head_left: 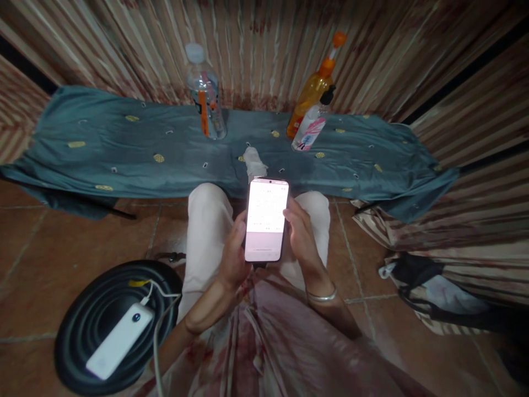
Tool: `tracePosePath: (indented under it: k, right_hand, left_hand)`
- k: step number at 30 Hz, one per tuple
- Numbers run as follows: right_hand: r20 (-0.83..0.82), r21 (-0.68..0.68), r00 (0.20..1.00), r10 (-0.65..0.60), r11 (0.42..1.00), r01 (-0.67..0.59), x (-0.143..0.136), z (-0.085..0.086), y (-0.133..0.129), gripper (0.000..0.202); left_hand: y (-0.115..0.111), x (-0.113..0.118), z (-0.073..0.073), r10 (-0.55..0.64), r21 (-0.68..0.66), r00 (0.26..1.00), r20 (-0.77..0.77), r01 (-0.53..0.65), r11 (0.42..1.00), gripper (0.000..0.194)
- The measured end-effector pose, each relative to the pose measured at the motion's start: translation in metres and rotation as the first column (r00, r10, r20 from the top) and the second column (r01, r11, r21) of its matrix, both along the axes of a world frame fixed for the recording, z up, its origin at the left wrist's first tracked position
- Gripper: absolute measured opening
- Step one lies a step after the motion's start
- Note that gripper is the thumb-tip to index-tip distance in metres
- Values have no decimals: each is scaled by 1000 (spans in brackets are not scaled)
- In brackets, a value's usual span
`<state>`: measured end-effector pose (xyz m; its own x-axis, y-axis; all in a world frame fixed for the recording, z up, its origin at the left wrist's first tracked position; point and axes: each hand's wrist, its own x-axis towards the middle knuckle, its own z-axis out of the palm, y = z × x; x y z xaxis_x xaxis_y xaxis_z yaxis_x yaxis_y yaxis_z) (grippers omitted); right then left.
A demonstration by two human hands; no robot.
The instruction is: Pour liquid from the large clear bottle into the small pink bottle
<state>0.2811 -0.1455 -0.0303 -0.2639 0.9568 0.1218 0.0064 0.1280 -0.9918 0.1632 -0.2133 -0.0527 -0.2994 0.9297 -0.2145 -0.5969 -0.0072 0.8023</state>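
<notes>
A smartphone (266, 220) with a bright, mostly white screen is held upright above my lap; its text is too small to read. My left hand (235, 253) wraps round its left edge, fingers hidden behind it. Along the right edge, my right hand (301, 234) grips it too, with the thumb bent at the side of the screen. Just beyond the phone's top, a crumpled whitish piece of cloth or tissue (254, 161) lies on the teal-covered low bench (165, 176).
A clear bottle (210, 105), an orange pump bottle (311, 96) and a white-pink pump bottle (309, 129) stand on the bench. Left of my legs, a white power bank (119, 342) with a cable rests on a round black stool (74, 331). Dark cloth (433, 286) lies at right; curtains (256, 55) hang behind.
</notes>
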Motion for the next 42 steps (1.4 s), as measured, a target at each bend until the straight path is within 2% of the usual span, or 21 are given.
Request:
tracePosePath:
  k: [12, 19, 31, 37, 42]
  right_hand:
    - [-1, -2, 1000, 31, 1000, -31, 5, -2, -5, 35]
    - [16, -30, 1000, 16, 999, -16, 6, -9, -10, 34]
    - [-4, -30, 1000, 24, 999, -24, 3, -4, -11, 26]
    - [2, -58, 999, 32, 998, -32, 3, 1, -13, 27]
    - [-16, -85, 1000, 24, 996, -25, 4, -2, -16, 26]
  left_hand:
    - [-1, 1, 4, 7, -15, 999, 34, -6, 1000, 54]
    - [-1, -2, 1, -2, -45, 1000, -6, 1, 999, 58]
    - [0, 1, 2, 32, 5, 999, 6, -32, 999, 52]
    - [-1, 1, 2, 9, -6, 1000, 9, -9, 1000, 51]
    - [-3, -2, 0, 19, -17, 1000, -10, -19, 1000, 50]
